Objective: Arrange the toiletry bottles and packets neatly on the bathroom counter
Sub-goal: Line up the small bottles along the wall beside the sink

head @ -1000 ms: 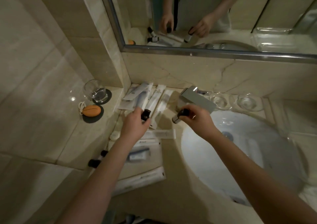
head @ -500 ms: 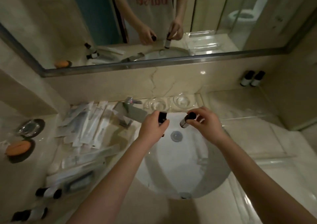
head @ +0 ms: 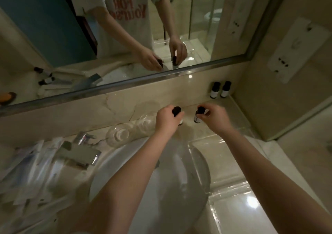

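Two small dark-capped white-labelled bottles are occupying our hands: our left hand (head: 167, 120) is clenching one (head: 177, 112), our right hand (head: 216, 119) is pinching the other (head: 198, 115), both upright above the beige marble surface (head: 206, 131) behind the white basin (head: 161, 180).

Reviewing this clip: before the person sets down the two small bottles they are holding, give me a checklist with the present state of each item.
1. Left hand grips its dark-capped small bottle: ok.
2. Right hand grips its dark-capped, white-labelled bottle: ok.
3. Held bottles upright: right one ok; left one cannot tell, mostly hidden by the hand.
4. Bare stretch of beige marble counter between the hands and the two standing bottles in the corner: ok.
5. Corner pair upright, side by side against the wall: ok.
6. Clear glass dishes beside the left hand, close to its path: cannot tell whether touching.
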`<state>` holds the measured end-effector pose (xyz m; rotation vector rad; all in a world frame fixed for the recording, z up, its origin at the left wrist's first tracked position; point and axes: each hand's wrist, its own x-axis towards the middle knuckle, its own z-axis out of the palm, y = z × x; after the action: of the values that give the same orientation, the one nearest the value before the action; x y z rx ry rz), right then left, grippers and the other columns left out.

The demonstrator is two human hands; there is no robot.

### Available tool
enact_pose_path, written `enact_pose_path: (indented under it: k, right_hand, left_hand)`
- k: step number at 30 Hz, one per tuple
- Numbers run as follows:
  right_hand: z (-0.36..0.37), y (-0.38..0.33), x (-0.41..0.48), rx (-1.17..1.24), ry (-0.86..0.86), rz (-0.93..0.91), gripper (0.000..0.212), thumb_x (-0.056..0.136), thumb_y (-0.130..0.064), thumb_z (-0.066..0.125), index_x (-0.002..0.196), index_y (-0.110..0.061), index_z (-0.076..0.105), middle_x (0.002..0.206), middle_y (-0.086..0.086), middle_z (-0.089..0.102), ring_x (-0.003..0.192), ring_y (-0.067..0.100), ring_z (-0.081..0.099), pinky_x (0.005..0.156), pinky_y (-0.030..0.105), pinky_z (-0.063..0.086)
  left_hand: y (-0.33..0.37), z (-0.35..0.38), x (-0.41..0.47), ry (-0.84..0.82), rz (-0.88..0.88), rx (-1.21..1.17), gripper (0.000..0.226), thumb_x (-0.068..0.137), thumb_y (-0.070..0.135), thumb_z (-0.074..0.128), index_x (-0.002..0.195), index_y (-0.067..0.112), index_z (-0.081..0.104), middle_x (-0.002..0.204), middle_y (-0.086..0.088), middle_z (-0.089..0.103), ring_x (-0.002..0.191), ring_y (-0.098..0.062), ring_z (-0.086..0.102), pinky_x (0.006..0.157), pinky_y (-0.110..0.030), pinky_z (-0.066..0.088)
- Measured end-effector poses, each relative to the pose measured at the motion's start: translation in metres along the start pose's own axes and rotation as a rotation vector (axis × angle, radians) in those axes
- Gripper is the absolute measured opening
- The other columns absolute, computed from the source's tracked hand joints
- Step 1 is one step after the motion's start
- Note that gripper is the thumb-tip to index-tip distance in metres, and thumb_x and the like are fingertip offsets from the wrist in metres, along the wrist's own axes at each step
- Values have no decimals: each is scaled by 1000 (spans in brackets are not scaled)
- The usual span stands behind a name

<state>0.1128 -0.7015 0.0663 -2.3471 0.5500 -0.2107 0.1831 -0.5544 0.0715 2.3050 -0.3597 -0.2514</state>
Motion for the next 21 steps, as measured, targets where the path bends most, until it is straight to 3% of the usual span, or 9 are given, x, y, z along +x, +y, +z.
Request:
enact_pose_path:
  k: [4,9,13,16,21]
  right_hand:
    - [-5,13,32,-52,4,-18,18,84,-15,65,102,-14,67,97,5,69,78,21,61,71,35,52]
    - [2,31,53,-77,-49,-13,23,84,-16,63,107,-16,65,104,6,69,84,24,63,74,41,55]
    - [5,39,57,-54,-75,19,37,85,-19,63,122,-19,59,114,3,66,86,21,62,76,35,53]
    - [-2,41,61,-39,-93,15,50,83,-22,67,130,-25,52,122,0,61,81,13,57,74,28,46]
    - [-26,32,69,-246,-210,-136,43,85,-14,63,126,-24,56,123,1,60,92,17,59,75,29,46]
  left_hand:
    - [13,25,28,-44,22,56,29,86,28,63,100,2,66,96,-15,67,87,-28,62,72,-30,47]
    - [11,45,46,-117,24,168,31,86,30,64,101,3,64,99,-17,67,92,-30,61,70,-28,42]
    - [7,44,50,-144,22,182,41,84,36,66,111,5,60,107,-14,66,99,-29,61,71,-26,41]
    - [8,33,55,-153,34,216,60,82,40,67,131,10,49,125,-7,60,114,-24,56,89,-30,44]
    - [15,17,59,-194,147,293,49,80,31,69,124,13,56,122,-5,58,110,-22,56,91,-31,44]
